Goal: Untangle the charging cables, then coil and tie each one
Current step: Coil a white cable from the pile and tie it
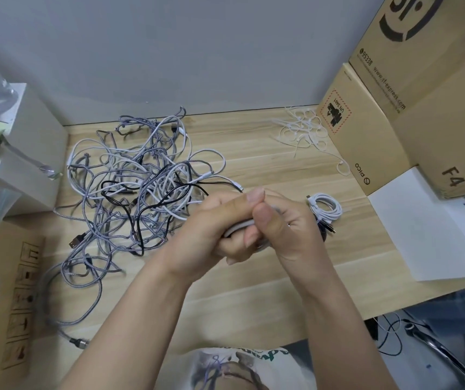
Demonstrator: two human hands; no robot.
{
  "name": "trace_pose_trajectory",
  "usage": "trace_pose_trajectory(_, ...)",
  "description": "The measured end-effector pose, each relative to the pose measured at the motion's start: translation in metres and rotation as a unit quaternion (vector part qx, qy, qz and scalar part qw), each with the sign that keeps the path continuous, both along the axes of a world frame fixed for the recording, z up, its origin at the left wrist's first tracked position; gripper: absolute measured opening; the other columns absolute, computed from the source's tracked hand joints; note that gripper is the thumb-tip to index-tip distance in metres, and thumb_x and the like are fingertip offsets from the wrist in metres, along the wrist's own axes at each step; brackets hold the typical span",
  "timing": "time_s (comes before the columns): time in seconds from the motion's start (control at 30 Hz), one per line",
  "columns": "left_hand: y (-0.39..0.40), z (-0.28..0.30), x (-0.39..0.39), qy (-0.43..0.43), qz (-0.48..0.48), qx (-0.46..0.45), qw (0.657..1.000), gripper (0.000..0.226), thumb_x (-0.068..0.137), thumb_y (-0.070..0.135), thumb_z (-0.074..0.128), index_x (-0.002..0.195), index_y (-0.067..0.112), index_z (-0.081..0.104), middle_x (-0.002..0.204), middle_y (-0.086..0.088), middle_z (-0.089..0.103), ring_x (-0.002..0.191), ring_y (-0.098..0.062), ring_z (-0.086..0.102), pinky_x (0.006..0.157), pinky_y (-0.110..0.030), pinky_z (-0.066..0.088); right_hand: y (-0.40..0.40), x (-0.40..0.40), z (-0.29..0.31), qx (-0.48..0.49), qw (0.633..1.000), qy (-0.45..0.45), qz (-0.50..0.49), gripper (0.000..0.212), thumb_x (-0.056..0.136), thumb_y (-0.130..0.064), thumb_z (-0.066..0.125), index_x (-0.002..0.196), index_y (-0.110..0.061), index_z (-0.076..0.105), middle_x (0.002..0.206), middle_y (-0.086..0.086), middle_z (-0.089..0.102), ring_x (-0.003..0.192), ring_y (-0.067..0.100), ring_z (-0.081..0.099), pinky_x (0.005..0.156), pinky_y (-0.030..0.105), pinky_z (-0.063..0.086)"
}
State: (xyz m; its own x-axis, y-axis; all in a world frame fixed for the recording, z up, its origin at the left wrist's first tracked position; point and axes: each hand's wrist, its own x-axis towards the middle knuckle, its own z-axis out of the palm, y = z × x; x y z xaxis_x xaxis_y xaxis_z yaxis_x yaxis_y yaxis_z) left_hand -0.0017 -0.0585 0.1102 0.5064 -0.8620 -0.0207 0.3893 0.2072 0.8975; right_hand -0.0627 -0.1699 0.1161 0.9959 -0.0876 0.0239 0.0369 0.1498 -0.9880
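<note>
The white cable is bunched between both hands above the table, its visible stretch running roughly left to right. The left hand and right hand both curl tightly round it. I'd worry the coil springs open if either grip slackens before a zip tie goes on.

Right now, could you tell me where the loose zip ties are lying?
The zip ties lie at the table's far right, beside the PICO box.
</note>
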Motion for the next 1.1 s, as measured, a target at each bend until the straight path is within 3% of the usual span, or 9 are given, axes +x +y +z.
trace_pose_trajectory(0.17, -0.030, -0.001, -0.005, 0.028, 0.204, 0.100, 0.973, 0.057, 0.098, 0.031, 0.041, 0.052, -0.003, 0.045, 0.034, 0.005, 0.022, 0.034, -0.012, 0.020, 0.040, -0.017, 0.028, 0.002, 0.017, -0.016, -0.107, 0.967, 0.029, -0.230, 0.049, 0.071, -0.054, 0.059, 0.041, -0.016, 0.052, 0.048, 0.005, 0.048, 0.044, 0.020, 0.049, 0.045, 0.030, 0.042)
trace_pose_trajectory(0.23, -0.038, -0.005, -0.002, 0.001, 0.251, 0.117, 0.961, 0.054, 0.100, 0.024, 0.035, 0.049, 0.006, 0.041, 0.037, 0.003, 0.026, 0.038, -0.010, 0.023, 0.041, -0.018, 0.024, -0.001, 0.023, -0.021, -0.199, 0.941, 0.009, -0.272, 0.046, 0.073, -0.051, 0.059, 0.039, -0.021, 0.053, 0.048, 0.007, 0.051, 0.051, 0.016, 0.049, 0.052, 0.026, 0.041)
trace_pose_trajectory(0.3, -0.043, -0.012, 0.007, -0.001, 0.244, 0.125, 0.962, 0.052, 0.101, 0.025, 0.034, 0.050, 0.015, 0.038, 0.037, 0.003, 0.028, 0.039, -0.011, 0.025, 0.044, -0.022, 0.022, -0.010, 0.029, -0.021, -0.199, 0.949, -0.004, -0.246, 0.042, 0.077, -0.042, 0.066, 0.041, -0.024, 0.055, 0.044, 0.001, 0.056, 0.050, 0.008, 0.051, 0.051, 0.015, 0.040)
trace_pose_trajectory(0.43, -0.041, -0.024, 0.034, 0.057, 0.084, 0.075, 0.992, 0.042, 0.093, 0.037, 0.038, 0.060, 0.018, 0.055, 0.040, 0.006, 0.028, 0.039, -0.012, 0.030, 0.048, -0.019, 0.032, -0.037, 0.051, -0.022, -0.049, 0.989, 0.071, -0.120, 0.050, 0.082, -0.040, 0.066, 0.042, -0.011, 0.054, 0.041, 0.007, 0.057, 0.037, 0.016, 0.058, 0.040, 0.021, 0.044)
trace_pose_trajectory(0.53, -0.046, -0.032, 0.049, 0.044, 0.037, 0.048, 0.997, 0.034, 0.092, 0.030, 0.035, 0.064, 0.018, 0.049, 0.046, 0.009, 0.029, 0.045, -0.010, 0.030, 0.051, -0.019, 0.029, -0.058, 0.075, -0.036, -0.098, 0.987, 0.104, -0.069, 0.053, 0.082, -0.052, 0.052, 0.039, -0.022, 0.057, 0.043, -0.007, 0.056, 0.044, 0.004, 0.055, 0.051, 0.013, 0.042)
trace_pose_trajectory(0.67, -0.060, -0.043, 0.062, 0.040, 0.082, 0.059, 0.994, 0.029, 0.092, 0.027, 0.035, 0.067, 0.014, 0.040, 0.049, 0.008, 0.028, 0.048, -0.010, 0.030, 0.052, -0.016, 0.031, -0.103, 0.114, -0.069, -0.173, 0.972, 0.132, -0.087, 0.064, 0.077, -0.082, 0.033, 0.077, -0.024, 0.062, 0.080, -0.014, 0.060, 0.074, -0.003, 0.054, 0.073, 0.013, 0.041)
trace_pose_trajectory(0.8, -0.068, -0.055, 0.074, 0.075, 0.112, 0.068, 0.989, 0.032, 0.092, 0.030, 0.038, 0.063, 0.018, 0.045, 0.049, 0.008, 0.027, 0.048, -0.011, 0.028, 0.051, -0.018, 0.028, -0.179, 0.142, -0.126, -0.279, 0.887, 0.267, -0.253, 0.036, 0.096, -0.044, 0.046, 0.118, -0.019, 0.058, 0.134, -0.001, 0.039, 0.122, 0.010, 0.042, 0.097, 0.026, 0.033)
trace_pose_trajectory(0.97, -0.070, -0.060, 0.084, 0.082, 0.120, 0.080, 0.986, 0.031, 0.091, 0.032, 0.038, 0.065, 0.016, 0.041, 0.048, 0.009, 0.027, 0.048, -0.012, 0.026, 0.052, -0.018, 0.028, -0.249, 0.142, -0.183, -0.401, 0.760, 0.446, -0.251, 0.056, 0.085, -0.032, 0.055, 0.137, -0.014, 0.045, 0.153, 0.007, 0.015, 0.142, 0.026, 0.014, 0.114, 0.043, 0.022)
trace_pose_trajectory(1.1, -0.070, -0.061, 0.085, 0.099, 0.124, 0.078, 0.984, 0.031, 0.090, 0.032, 0.039, 0.065, 0.015, 0.041, 0.048, 0.008, 0.027, 0.048, -0.012, 0.025, 0.050, -0.017, 0.029, -0.261, 0.130, -0.199, -0.455, 0.721, 0.475, -0.218, 0.054, 0.088, -0.023, 0.048, 0.140, -0.009, 0.040, 0.154, 0.007, 0.023, 0.143, 0.026, 0.015, 0.113, 0.045, 0.024)
